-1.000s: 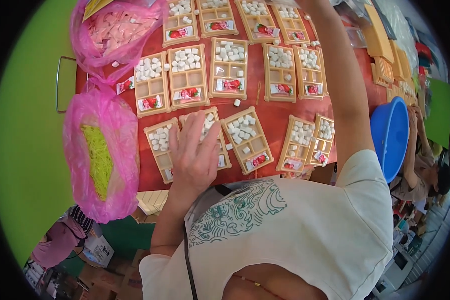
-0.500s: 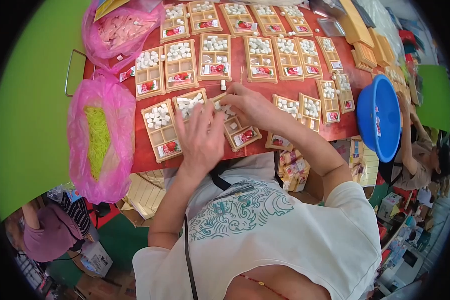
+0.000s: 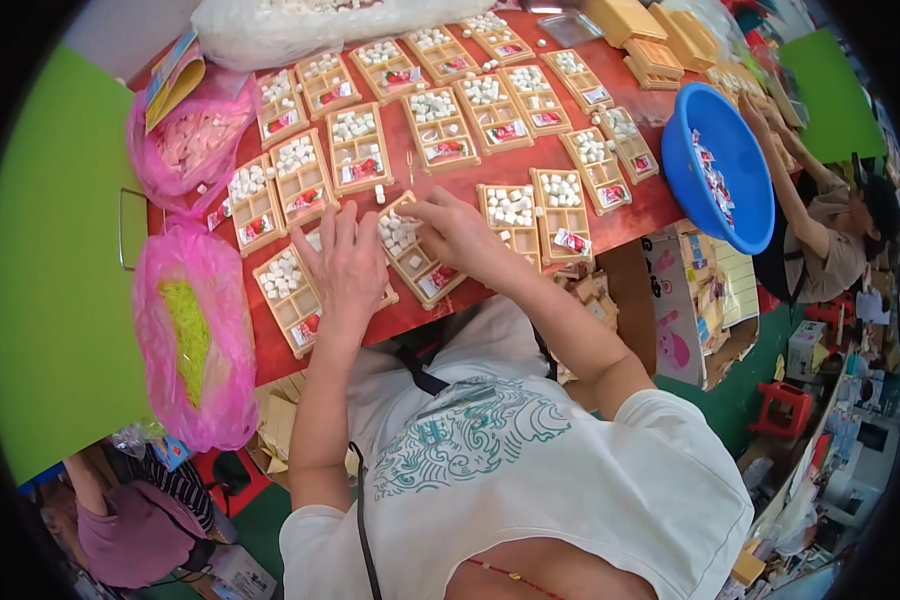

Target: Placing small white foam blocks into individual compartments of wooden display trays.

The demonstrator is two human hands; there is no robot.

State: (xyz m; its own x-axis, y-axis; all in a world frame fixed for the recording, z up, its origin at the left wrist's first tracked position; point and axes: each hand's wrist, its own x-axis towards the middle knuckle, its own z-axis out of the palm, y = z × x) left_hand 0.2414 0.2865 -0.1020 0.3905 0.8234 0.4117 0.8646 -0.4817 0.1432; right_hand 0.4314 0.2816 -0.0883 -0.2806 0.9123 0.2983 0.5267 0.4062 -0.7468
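Both hands work over tan compartment trays at the near table edge. My right hand (image 3: 457, 230) curls its bent fingers over the upper compartment of a tilted tray (image 3: 417, 262), at its white marshmallow-like pieces (image 3: 398, 235); what its fingertips hold is hidden. My left hand (image 3: 348, 265), fingers apart, lies over the neighbouring tray (image 3: 388, 298), covering most of it. A small strawberry-print packet (image 3: 436, 280) sits in the tilted tray's lower compartment. Left of my left hand is another filled tray (image 3: 288, 290). One loose white piece (image 3: 379, 193) rests on the red table beyond my fingers.
Several rows of similar trays (image 3: 440, 130) fill the red table (image 3: 630, 225). Pink bags with green shreds (image 3: 183, 330) and pink packets (image 3: 195, 140) flank the left. A blue basin (image 3: 685, 165) with packets stands right, near a person (image 3: 830, 230); another person (image 3: 135, 530) is lower left.
The view has shifted, so the table appears lower and more to the left. My hands stay over the same two trays, with the right fingers still at the white pieces.
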